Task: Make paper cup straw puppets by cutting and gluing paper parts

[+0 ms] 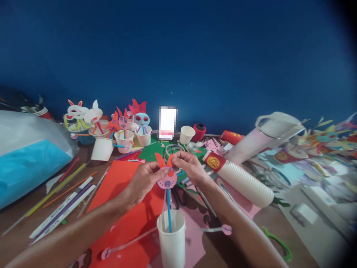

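Observation:
A round pink paper face (166, 183) with a drawn mouth and an orange spot stands on a blue straw (169, 210). Its straw rises from a white paper cup (173, 243) in front of me. My left hand (142, 181) pinches the face's left edge, thumb across the front. With thumb and forefinger, my right hand (192, 167) grips the right orange paper ear (170, 160). The left orange ear (160, 160) points upward beside it. Thin pale arms stick out from the cup, ending in pink paper discs (227, 229).
Finished-looking paper puppets in cups (124, 139) line the back left. Markers (64, 208) and straws lie left of red paper (111, 208). A stack of paper cups (245, 182) lies on the right, near a tilted white jug (262, 134). A blue-and-white bag (30, 160) bulges at far left.

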A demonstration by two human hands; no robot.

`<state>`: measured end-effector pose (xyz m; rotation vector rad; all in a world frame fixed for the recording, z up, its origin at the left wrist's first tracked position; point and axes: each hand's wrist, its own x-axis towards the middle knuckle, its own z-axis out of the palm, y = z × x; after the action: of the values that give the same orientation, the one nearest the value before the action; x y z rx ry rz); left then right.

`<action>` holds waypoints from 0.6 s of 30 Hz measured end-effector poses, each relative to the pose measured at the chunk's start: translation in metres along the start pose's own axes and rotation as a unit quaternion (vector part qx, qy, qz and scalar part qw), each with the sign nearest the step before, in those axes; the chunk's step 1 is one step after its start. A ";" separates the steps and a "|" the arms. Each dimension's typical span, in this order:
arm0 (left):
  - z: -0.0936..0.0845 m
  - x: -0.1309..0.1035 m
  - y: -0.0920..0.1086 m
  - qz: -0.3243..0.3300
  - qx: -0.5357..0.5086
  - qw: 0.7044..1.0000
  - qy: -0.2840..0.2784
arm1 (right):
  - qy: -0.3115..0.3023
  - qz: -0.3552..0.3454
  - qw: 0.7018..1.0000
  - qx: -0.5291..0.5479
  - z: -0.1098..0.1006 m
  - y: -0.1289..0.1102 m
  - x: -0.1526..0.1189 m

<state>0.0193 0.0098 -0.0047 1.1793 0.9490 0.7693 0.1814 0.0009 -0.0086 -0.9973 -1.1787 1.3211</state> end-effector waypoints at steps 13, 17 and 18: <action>0.000 0.000 0.001 -0.005 0.007 1.000 0.007 | 0.002 -0.006 1.000 -0.006 0.001 0.001 0.000; 0.000 0.000 0.000 -0.001 0.002 1.000 0.007 | 0.005 -0.001 1.000 -0.004 0.001 0.001 -0.001; 0.000 0.001 0.000 -0.003 -0.001 1.000 0.004 | 0.005 0.001 1.000 -0.004 0.001 0.000 0.000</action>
<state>0.0196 0.0104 -0.0046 1.1717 0.9566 0.7714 0.1801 0.0003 -0.0088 -1.0099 -1.1776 1.3126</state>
